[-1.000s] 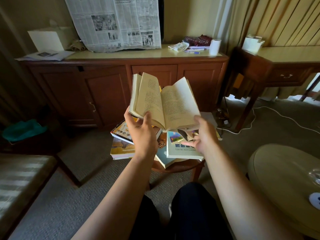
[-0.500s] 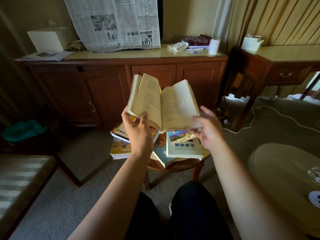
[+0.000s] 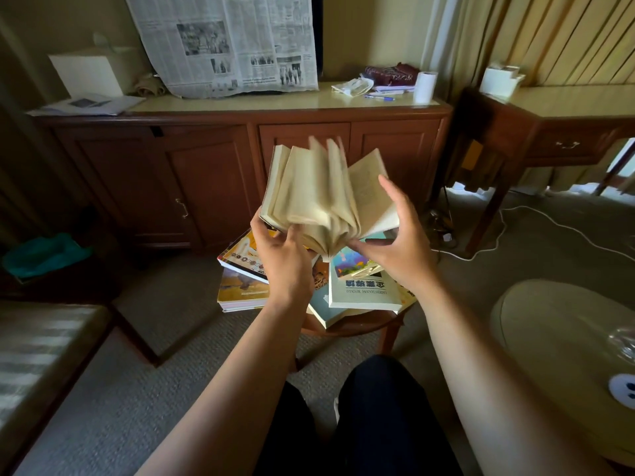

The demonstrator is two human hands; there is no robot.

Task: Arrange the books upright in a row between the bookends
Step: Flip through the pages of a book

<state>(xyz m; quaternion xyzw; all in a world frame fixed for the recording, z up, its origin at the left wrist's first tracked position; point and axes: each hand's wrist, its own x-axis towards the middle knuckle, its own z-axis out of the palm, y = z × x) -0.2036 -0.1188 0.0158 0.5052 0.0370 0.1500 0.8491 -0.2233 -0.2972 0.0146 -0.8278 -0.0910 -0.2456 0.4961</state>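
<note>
An open paperback (image 3: 326,197) with yellowed pages hangs in the air above a small round wooden table (image 3: 357,324). Its pages are fanned out and blurred. My left hand (image 3: 281,259) grips its left half from below, thumb on the pages. My right hand (image 3: 398,242) holds the right cover, fingers spread along its edge. Under the paperback several books lie flat in a loose pile (image 3: 364,293) on the table, one pale with blue lettering, one orange (image 3: 240,290) at the left. No bookends are in view.
A long wooden sideboard (image 3: 213,173) stands behind the table, with a hanging newspaper (image 3: 226,42), a paper roll (image 3: 425,86) and small items on top. A desk (image 3: 549,132) is at the right, a cable (image 3: 536,218) on the carpet, a round cushion (image 3: 556,341) at the near right, a striped seat (image 3: 37,352) at the left.
My right hand rose from the pile to the paperback's right cover. The pages, held open at one spread before, now fan and flip. The book sits slightly lower.
</note>
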